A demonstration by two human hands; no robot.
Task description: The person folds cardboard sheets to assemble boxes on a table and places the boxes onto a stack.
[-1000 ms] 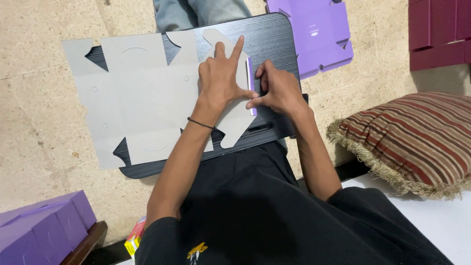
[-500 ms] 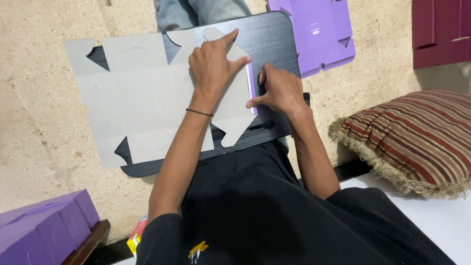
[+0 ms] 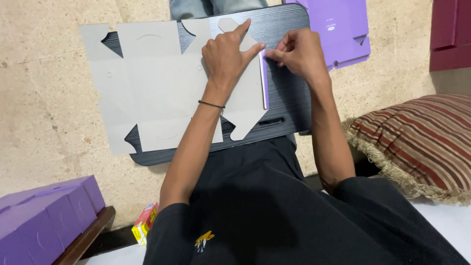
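Showing, largest to smallest: stone floor (image 3: 44, 98), pale beige, speckled, w/ a black wood-grain lap board (image 3: 289, 54) laid on it just beyond the person's lap. Flat box blank (image 3: 157, 83) lies grey side up across the board, its left part overhanging onto the floor; die-cut, several panels, notched corners, arc-shaped slits, tabbed flaps at near and far edges. Right-edge flap is folded up, showing its purple face as a narrow strip (image 3: 265, 81) along the crease.

Striped cushion (image 3: 417, 142), red/tan w/ fringe, sits at right, well apart from the board. Purple assembled boxes (image 3: 44, 216) stand near left on a wooden edge. Second purple flat blank (image 3: 338, 29) lies far right, touching the board's corner. Maroon box (image 3: 451, 34) at far-right edge. Small red-yellow carton (image 3: 144, 223) lies near the person's left side.

Left hand (image 3: 228, 59) rests palm-down on the blank's right panel, fingers spread, index extended toward the far tab, thumb against the fold. Black band (image 3: 212, 104) around that wrist. Right hand (image 3: 299, 51) is just beside it, thumb and fingertips pinched together on the top end of the folded purple flap.
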